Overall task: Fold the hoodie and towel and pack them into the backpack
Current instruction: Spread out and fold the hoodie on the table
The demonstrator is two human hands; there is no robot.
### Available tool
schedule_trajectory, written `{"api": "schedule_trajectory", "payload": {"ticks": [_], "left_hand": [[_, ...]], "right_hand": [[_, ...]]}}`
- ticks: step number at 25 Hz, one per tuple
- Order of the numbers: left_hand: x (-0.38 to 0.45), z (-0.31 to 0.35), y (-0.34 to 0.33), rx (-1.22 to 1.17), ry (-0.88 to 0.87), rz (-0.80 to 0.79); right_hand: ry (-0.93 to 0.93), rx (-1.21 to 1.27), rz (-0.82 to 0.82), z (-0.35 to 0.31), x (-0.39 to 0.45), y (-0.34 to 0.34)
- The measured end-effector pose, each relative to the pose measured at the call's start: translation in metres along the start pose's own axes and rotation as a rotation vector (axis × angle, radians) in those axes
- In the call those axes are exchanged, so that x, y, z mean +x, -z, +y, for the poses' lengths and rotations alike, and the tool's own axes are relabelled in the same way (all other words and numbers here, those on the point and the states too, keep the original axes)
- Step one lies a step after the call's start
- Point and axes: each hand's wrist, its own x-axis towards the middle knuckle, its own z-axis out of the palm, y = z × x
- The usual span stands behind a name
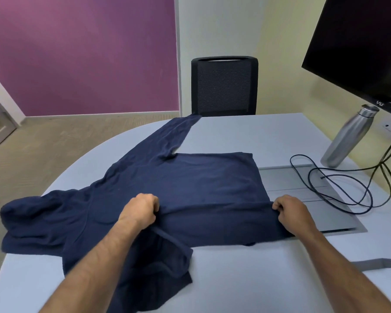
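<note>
Fingers (155, 205) of the left hand (142, 208) are curled shut, pinching a ridge of navy cloth; the right hand (289, 211) pinches the same ridge at the hoodie's right edge, knuckles up. Both grips sit on the near side of the hoodie (201, 184), which lies spread across the middle of the table (246, 279), its hood at the near left and one sleeve (172, 136) trailing to the far edge. A second flap of cloth, probably the other sleeve, bunches under the left forearm.

Folding the hoodie looks to be the step in hand, and early in it. Next the pinched edge likely has to be carried far across the body, both hands moving level so the fold lies straight.

Neither towel nor backpack can be made out, though a grey strap (379, 264) at the near right may belong to one. To the right lie a flush metal cable hatch (287, 175), a looped black cable (339, 188) and a steel water bottle (348, 136), with a dark monitor (361, 46) above. A black mesh chair (224, 86) stands at the far side, before a purple wall.
</note>
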Motion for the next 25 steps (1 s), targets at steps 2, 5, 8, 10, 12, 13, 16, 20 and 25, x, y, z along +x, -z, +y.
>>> {"api": "schedule_trajectory", "payload": {"ticks": [2,5,8,10,12,13,16,20,25], "left_hand": [[0.016,0.002,-0.004,0.021,0.010,-0.003],[0.031,0.006,-0.013,0.086,0.038,-0.038],[0.043,0.008,-0.019,0.114,0.079,-0.047],[0.050,0.007,-0.020,0.107,0.100,-0.031],[0.055,0.008,-0.021,0.089,0.118,-0.020],[0.058,0.008,-0.024,0.084,0.125,-0.028],[0.068,-0.002,-0.045,-0.006,0.056,-0.104],[0.057,-0.024,-0.059,-0.308,-0.048,-0.226],[0.024,-0.075,-0.033,-0.408,-0.099,0.069]], "right_hand": [[0.007,-0.063,-0.029,-0.005,0.015,-0.004],[0.079,-0.220,-0.076,-0.011,0.032,-0.011],[0.114,-0.314,-0.077,-0.016,0.045,-0.017],[0.101,-0.333,-0.060,-0.017,0.054,-0.020],[0.098,-0.370,-0.071,-0.018,0.061,-0.022],[0.105,-0.403,-0.096,-0.019,0.062,-0.024],[0.068,-0.447,-0.223,-0.018,0.055,-0.038],[0.032,-0.393,-0.109,-0.010,0.035,-0.055],[0.184,-0.053,0.168,-0.038,-0.001,-0.078]]}}
